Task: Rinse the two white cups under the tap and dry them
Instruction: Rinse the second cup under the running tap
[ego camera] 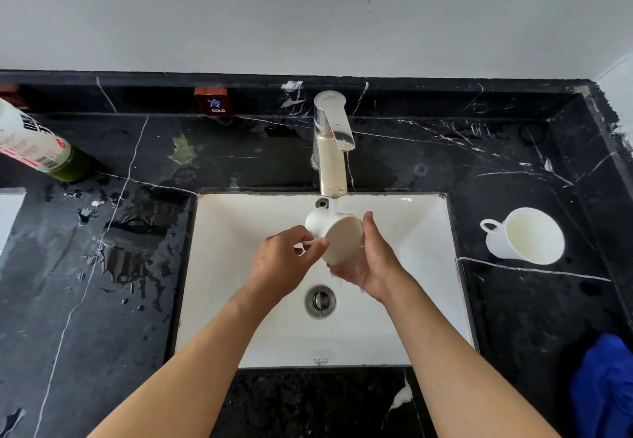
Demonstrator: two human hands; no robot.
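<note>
One white cup (337, 235) is tilted over the white sink (428, 232), its mouth facing me, under a thin stream of water from the chrome tap (331, 143). My left hand (284, 263) pinches the cup's handle. My right hand (375, 263) cups the rim and side from the right, wet with water. The second white cup (525, 237) stands on the black counter to the right of the sink, handle to the left, nothing touching it.
A blue cloth (604, 382) lies at the counter's front right edge. A green bottle with a white label (37, 144) leans at the far left. Water puddles (126, 252) spread on the black marble counter left of the sink. A drain (320, 300) sits mid-basin.
</note>
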